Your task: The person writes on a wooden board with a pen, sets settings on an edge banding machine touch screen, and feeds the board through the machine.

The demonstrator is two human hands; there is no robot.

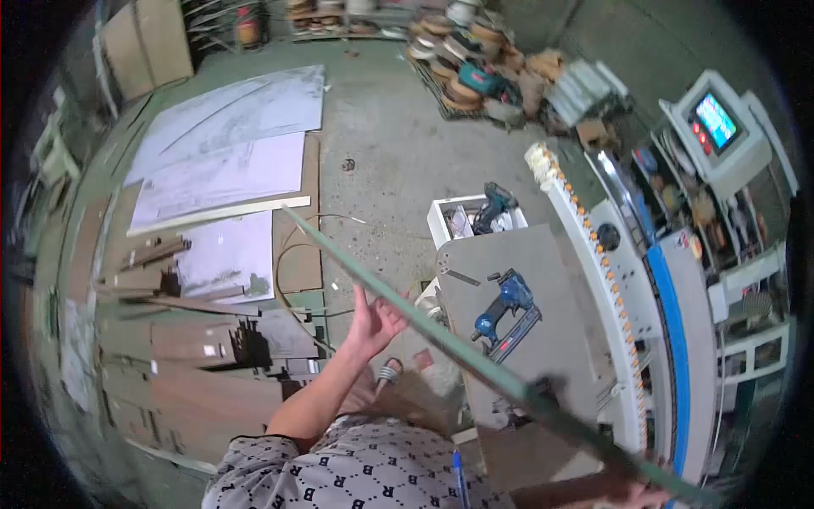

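Observation:
A long, narrow green strip (475, 358) slants across the view from the upper left to the lower right, held in the air in front of my body. My left hand (376, 324) supports it from below around its middle, thumb up and fingers partly curled against it. Near the strip's lower right end, my right hand (638, 494) grips it, though shadow and blur hide most of the fingers. Beneath the strip, a blue nail gun (511, 310) lies on a grey-topped table (551, 263).
Behind the table's far edge, a white box (438, 225) holds a cordless drill (496, 209). A long machine with orange rollers (606, 267) and a control screen (716, 120) stands right. White sheets (229, 170) and brown boards (203, 394) cover the left floor; a hose (282, 280) curls nearby.

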